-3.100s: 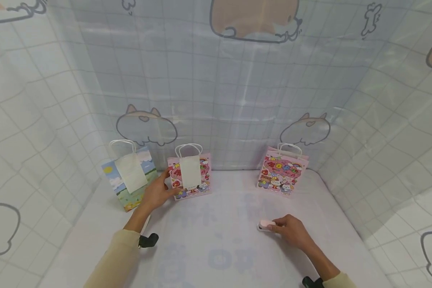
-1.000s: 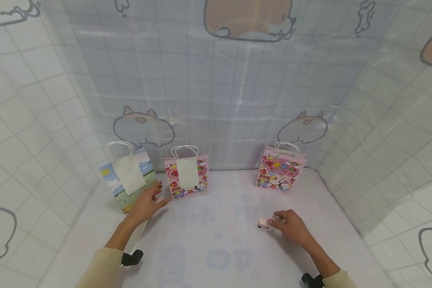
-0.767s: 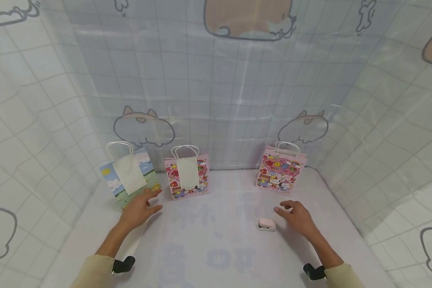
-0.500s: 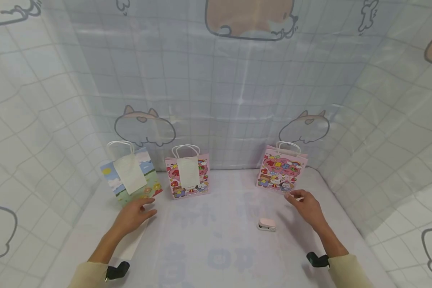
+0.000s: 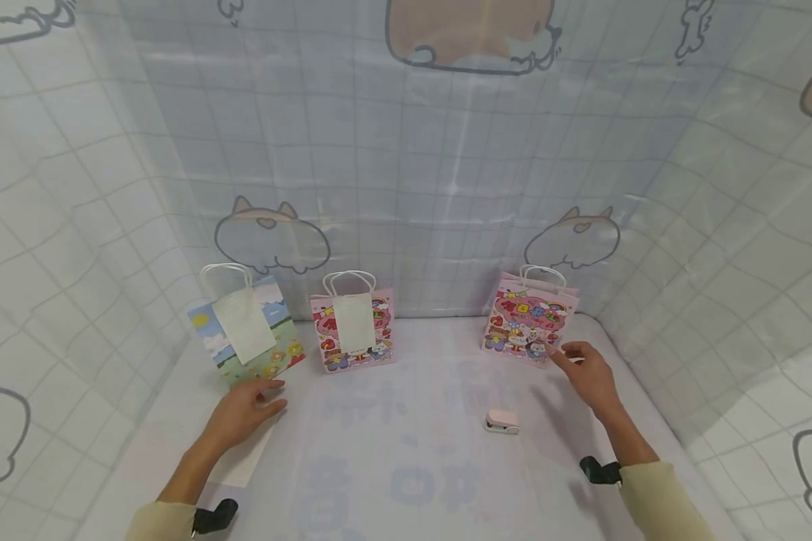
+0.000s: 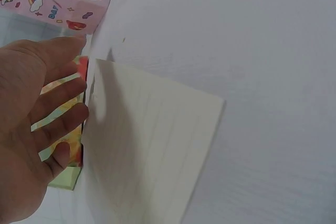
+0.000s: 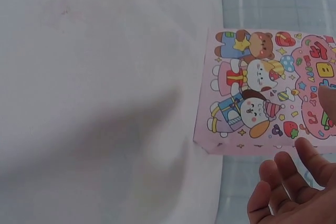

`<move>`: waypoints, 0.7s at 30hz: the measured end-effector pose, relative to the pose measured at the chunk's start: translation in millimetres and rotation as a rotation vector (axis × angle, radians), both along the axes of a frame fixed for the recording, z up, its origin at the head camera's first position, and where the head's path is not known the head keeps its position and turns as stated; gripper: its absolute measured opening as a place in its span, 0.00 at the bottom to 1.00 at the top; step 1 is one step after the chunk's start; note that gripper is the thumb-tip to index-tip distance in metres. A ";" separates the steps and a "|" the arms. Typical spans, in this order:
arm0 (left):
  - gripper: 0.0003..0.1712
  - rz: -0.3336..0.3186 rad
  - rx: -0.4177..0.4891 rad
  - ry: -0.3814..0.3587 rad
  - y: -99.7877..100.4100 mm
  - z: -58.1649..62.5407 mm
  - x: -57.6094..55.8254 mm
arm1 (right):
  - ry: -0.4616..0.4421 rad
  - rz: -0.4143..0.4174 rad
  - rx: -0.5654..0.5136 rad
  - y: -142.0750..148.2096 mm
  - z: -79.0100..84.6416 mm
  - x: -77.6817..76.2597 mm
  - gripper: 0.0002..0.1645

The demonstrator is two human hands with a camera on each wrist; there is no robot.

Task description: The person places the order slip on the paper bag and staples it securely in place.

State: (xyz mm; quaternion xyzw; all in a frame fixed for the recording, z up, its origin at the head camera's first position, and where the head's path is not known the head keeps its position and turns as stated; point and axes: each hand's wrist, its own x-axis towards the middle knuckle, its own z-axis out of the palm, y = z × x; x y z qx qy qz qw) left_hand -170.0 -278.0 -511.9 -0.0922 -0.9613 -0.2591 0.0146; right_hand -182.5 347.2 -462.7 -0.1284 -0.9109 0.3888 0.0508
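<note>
My right hand [image 5: 590, 379] reaches to the pink gift bag [image 5: 528, 319] at the back right. In the right wrist view its loosely bent fingers [image 7: 294, 177] lie along the edge of that bag, and the thumb overlaps the printed front. Nothing is held in it. My left hand [image 5: 238, 413], relaxed with fingers apart, hovers over a sheet of off-white paper [image 5: 243, 466] in front of the blue-and-green landscape gift bag [image 5: 287, 334]. A small pink-and-white stapler [image 5: 501, 421] lies on the table, left of my right forearm.
Another pink gift bag [image 5: 326, 349], with a white slip [image 5: 355, 323] on its front, stands beside the landscape bag. That one also bears a white slip [image 5: 245, 327]. Gridded cloth walls [image 5: 433, 188] enclose the back and sides of the white table [image 5: 406, 443].
My right hand has let go of the stapler and moved back and right to the right pink bag. My left hand has drawn back from the left pink bag toward the paper sheet.
</note>
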 end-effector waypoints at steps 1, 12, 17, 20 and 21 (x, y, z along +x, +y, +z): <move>0.24 -0.002 -0.002 0.006 -0.4 -0.5 0.9 | 0.001 -0.005 -0.009 0.6 0.2 -0.9 0.45; 0.21 0.024 -0.057 0.131 -7.2 -5.0 10.7 | 0.042 -0.022 -0.115 7.4 2.9 -10.1 0.56; 0.20 0.040 -0.090 0.178 -10.9 -6.7 14.9 | 0.029 0.001 -0.114 7.6 6.9 -16.9 0.60; 0.20 0.035 -0.089 0.191 -13.3 -8.5 16.0 | 0.035 0.021 -0.116 7.6 9.9 -21.5 0.61; 0.20 0.035 -0.087 0.191 -13.8 -9.0 16.4 | 0.040 0.029 -0.116 7.4 11.0 -22.8 0.61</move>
